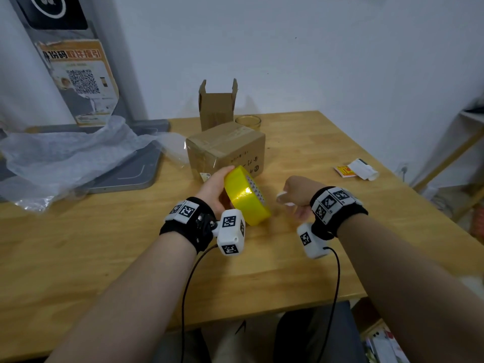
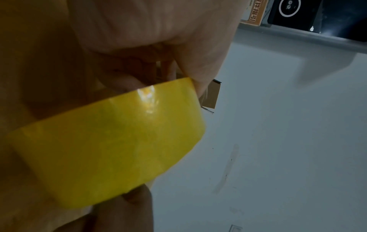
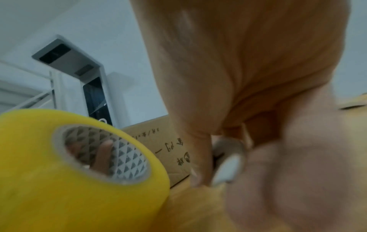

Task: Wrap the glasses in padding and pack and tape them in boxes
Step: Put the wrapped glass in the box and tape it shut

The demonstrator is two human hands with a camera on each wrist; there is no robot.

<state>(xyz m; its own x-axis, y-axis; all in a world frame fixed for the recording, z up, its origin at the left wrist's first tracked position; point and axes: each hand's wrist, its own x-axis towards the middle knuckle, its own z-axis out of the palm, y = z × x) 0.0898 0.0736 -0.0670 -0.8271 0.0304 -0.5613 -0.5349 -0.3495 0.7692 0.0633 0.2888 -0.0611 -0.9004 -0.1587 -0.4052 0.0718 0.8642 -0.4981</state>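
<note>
While the bench (image 1: 301, 142) carries loose wrap (image 1: 65, 153) at ten o'clock, one box (image 1: 225, 148) at centre looks taped shut, so that part seems done. Behind it, at twelve, an open box (image 1: 216, 108) and a bare glass (image 1: 248, 122) still wait. The left hand (image 1: 213, 188) grasps the tape (image 1: 246, 195); the right hand (image 1: 301, 195) pinches something small and white.

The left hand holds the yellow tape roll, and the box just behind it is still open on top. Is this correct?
Not quite. The left hand does hold the yellow tape roll, but the box just behind it is closed and taped over, as the head view shows.
</note>
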